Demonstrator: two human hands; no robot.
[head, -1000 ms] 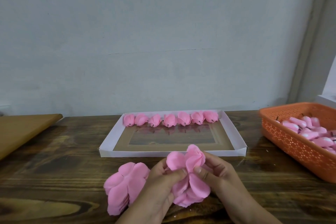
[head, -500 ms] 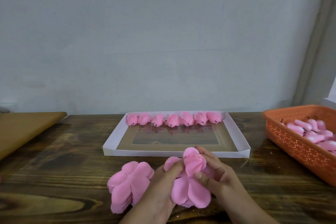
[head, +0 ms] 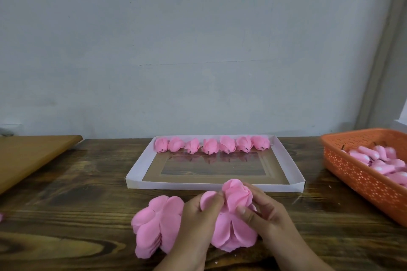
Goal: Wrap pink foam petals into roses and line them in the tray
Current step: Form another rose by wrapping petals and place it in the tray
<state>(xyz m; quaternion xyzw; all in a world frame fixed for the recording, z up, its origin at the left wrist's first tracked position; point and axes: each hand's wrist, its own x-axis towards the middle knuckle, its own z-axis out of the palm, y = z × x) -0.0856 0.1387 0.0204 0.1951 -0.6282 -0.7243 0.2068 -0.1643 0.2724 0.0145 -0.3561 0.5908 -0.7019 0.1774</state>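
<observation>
Pinching the half-wrapped pink foam rose (head: 236, 196) just in front of the white cardboard tray (head: 138, 168), left hand (head: 198, 222) and right hand (head: 266, 213) both grip petals so the wrap probably can't spring open.

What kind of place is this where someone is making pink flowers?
Probably a small craft workbench, at home or in a workshop. A white tray holds a row of finished roses, a stack of foam petals waits on the wooden table, and an orange basket holds more pink pieces.
</observation>
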